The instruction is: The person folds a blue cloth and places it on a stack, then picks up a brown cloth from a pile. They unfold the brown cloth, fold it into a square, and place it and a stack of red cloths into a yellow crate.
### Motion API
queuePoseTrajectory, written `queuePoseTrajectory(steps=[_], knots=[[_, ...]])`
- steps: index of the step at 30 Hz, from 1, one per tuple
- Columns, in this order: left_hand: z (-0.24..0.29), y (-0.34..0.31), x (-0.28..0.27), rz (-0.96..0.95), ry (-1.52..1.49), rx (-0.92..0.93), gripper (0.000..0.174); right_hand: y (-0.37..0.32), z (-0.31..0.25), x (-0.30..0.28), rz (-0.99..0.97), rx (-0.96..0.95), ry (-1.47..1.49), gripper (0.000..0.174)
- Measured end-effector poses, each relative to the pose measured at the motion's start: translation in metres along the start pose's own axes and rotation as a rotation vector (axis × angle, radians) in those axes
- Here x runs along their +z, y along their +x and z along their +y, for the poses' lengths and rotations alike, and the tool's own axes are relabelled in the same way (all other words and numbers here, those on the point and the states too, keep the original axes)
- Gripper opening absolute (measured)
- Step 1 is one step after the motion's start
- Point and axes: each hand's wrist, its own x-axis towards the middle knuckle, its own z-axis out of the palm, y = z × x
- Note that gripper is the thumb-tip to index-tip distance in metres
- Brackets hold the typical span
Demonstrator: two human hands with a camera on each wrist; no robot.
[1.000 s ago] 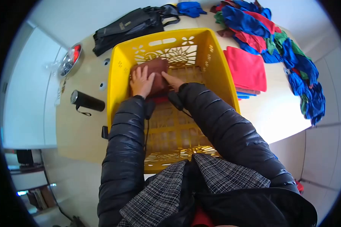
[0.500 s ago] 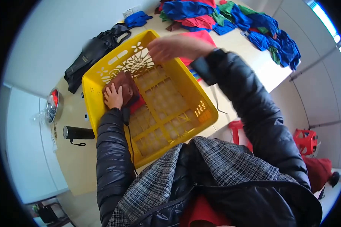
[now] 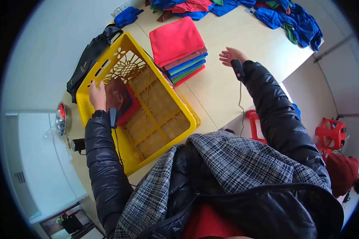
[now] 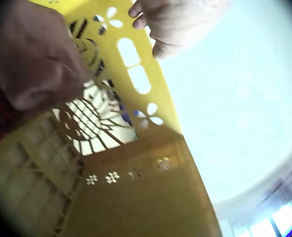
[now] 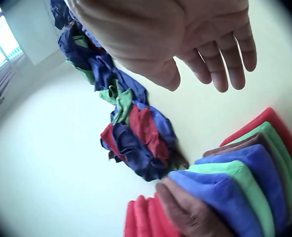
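Over the table, beside a stack of folded cloths (image 3: 177, 38), my right hand (image 3: 232, 55) is held out with straight fingers and nothing in it. The stack has red on top, then brown, blue and green layers; their folded edges fan out in the right wrist view. My left hand (image 3: 97, 95) is at the rim of a yellow plastic crate (image 3: 181, 102), its fingertips overlapping the edge in the left wrist view. Below it, inside the crate, lies a folded brown cloth (image 3: 116, 93), with blue cloth and a red cloth (image 3: 131, 113) showing beneath.
A heap of loose blue, red and green cloths (image 3: 225, 8) spreads along the far table edge. Behind the crate lies a black bag (image 3: 83, 65). A metal bowl (image 3: 61, 119) and a dark bottle (image 3: 78, 145) stand left. Red stools (image 3: 330, 134) are at right.
My right hand has left the crate and swung right, past the folded stack. My left hand has lifted off the brown cloth to the crate's rim. The view has turned right.
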Motion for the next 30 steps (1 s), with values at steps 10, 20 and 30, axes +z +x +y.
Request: queuePoseTrajectory(steps=[10,20,30], knots=[[0.314,0.045,-0.031,-0.355,-0.270,0.520,0.033,0.108,0.058,0.021,-0.059,-0.005,-0.120,0.078],[0.312,0.055,0.043,-0.797,-0.214,0.278,0.071,0.136,0.039,0.075,-0.065,0.039,-0.604,0.072],[0.313,0.060,0.049,-0.855,-0.238,0.131,0.089,0.122,0.055,0.096,-0.222,0.124,-0.093,0.064]])
